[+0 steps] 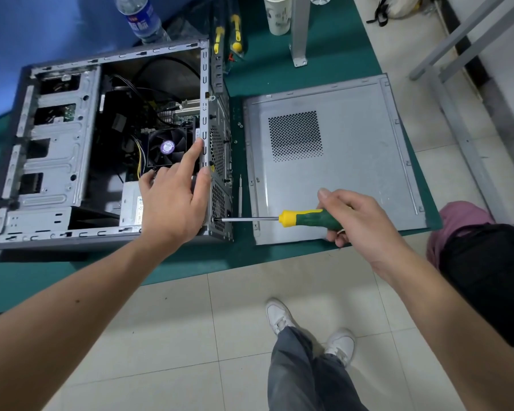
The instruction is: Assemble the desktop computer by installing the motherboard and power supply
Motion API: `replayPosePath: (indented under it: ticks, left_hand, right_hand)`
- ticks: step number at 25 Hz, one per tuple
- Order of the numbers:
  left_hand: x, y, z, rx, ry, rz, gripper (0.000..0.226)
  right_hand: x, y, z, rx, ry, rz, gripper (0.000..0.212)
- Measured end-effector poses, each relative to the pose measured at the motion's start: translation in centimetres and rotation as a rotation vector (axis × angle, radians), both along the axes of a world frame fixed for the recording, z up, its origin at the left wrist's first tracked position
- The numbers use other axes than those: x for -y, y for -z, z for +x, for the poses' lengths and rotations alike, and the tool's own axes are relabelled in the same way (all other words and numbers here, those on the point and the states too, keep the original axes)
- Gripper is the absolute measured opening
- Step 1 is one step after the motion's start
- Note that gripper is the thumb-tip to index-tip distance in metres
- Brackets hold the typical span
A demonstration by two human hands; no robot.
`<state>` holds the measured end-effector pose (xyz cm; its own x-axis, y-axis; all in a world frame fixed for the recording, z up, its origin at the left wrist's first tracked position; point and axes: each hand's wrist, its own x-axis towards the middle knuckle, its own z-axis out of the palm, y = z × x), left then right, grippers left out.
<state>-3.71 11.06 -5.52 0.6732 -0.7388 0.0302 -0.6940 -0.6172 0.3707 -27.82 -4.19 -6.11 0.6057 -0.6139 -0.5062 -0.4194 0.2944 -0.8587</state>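
— Driving a screw, are you? Which way does it lie from you?

— To my left. My right hand (pixel 349 218) is wrapped round the green-and-yellow-handled screwdriver (pixel 309 218), whose long steel shaft runs level, left to right, with its tip against the near bottom corner of the rear panel of the open grey steel computer case (pixel 57 161). The case lies on its side on the green bench mat (pixel 279 81).

— And the other hand?

— My left hand (pixel 174 197) rests with loose, nearly straight fingers on the case's rear edge, steadying it; it grasps nothing. It's the nearer hand to the case, but the right one does the work.

— Where's the power supply?

— The silver metal power supply box (pixel 131 206) sits inside that near rear corner, just under my left hand. I judge this screw fastens it. The motherboard with its black square cooler fan (pixel 167 147) is beyond it, farther in.

— Any writing?

— A purple round sticker on the fan, and a blue label on the clear plastic water bottle (pixel 141 19), both too blurred to read. The grey perforated side panel (pixel 339 161) lies flat beneath the screwdriver.
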Motion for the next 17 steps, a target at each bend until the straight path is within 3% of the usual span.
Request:
replayPosePath:
  ticks: [2, 4, 8, 11, 13, 15, 17]
  left_hand:
    - [0.0, 0.0, 0.0, -0.003, 0.001, 0.002, 0.049]
    - [0.1, 0.0, 0.0, -0.002, -0.002, 0.002, 0.05]
    - [0.0, -0.1, -0.1, -0.008, -0.005, -0.003, 0.05]
    - [0.1, -0.2, -0.2, -0.006, -0.003, 0.006, 0.05]
    - [0.2, -0.3, -0.2, -0.006, -0.003, 0.003, 0.05]
    - [0.1, -0.3, -0.2, -0.011, -0.002, -0.006, 0.05]
    - [0.1, -0.3, -0.2, -0.014, 0.001, -0.006, 0.05]
  right_hand:
    - [0.7, 0.0, -0.4, 0.099, -0.008, 0.134, 0.012]
    - [1.0, -0.2, -0.5, 0.111, 0.001, 0.118, 0.009]
    - [0.6, 0.0, -0.2, -0.028, -0.08, 0.058, 0.032]
    - [1.5, -0.3, -1.0, 0.094, -0.127, 0.163, 0.016]
    - [1.4, -0.5, -0.9, 0.073, -0.103, 0.109, 0.004]
    - [0.9, -0.5, -0.3, -0.015, -0.109, 0.049, 0.027]
    - [0.9, -0.5, -0.4, -0.008, -0.137, 0.072, 0.025]
